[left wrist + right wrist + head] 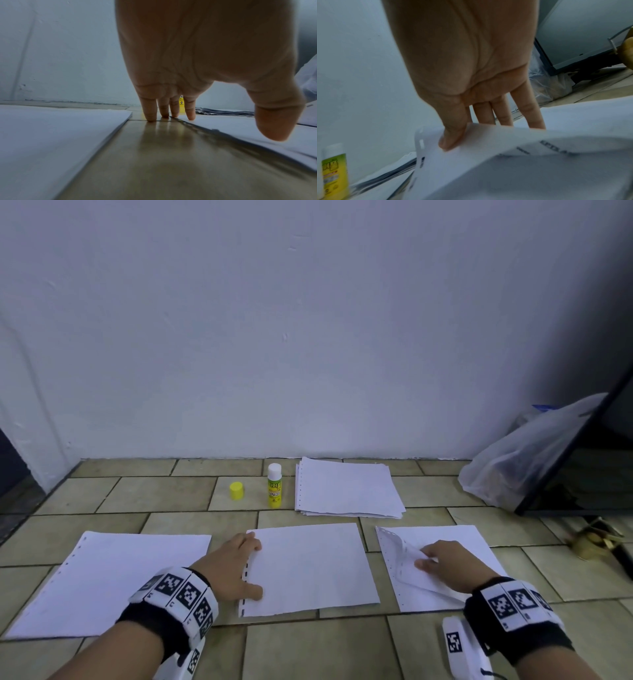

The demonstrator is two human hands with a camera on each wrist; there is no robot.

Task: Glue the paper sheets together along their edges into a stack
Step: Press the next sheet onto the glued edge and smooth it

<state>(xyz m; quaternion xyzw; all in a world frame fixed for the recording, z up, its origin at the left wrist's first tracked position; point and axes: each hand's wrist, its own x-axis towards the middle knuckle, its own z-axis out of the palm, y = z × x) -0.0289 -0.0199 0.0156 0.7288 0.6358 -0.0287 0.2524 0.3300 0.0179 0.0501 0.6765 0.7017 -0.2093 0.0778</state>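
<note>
Three white paper lots lie in a row on the tiled floor: a left sheet, a middle sheet and a right sheet. My left hand rests flat on the middle sheet's punched left edge, with straight fingers touching the floor and paper. My right hand pinches the curled-up top sheet of the right lot, its thumb on top. Further back, an uncapped glue stick stands upright with its yellow cap to its left. A paper stack lies to the right of the glue.
A white wall closes the floor just behind the stack. At the right stand a clear plastic bag and a dark framed cabinet, with a brass-coloured object on the floor in front of it.
</note>
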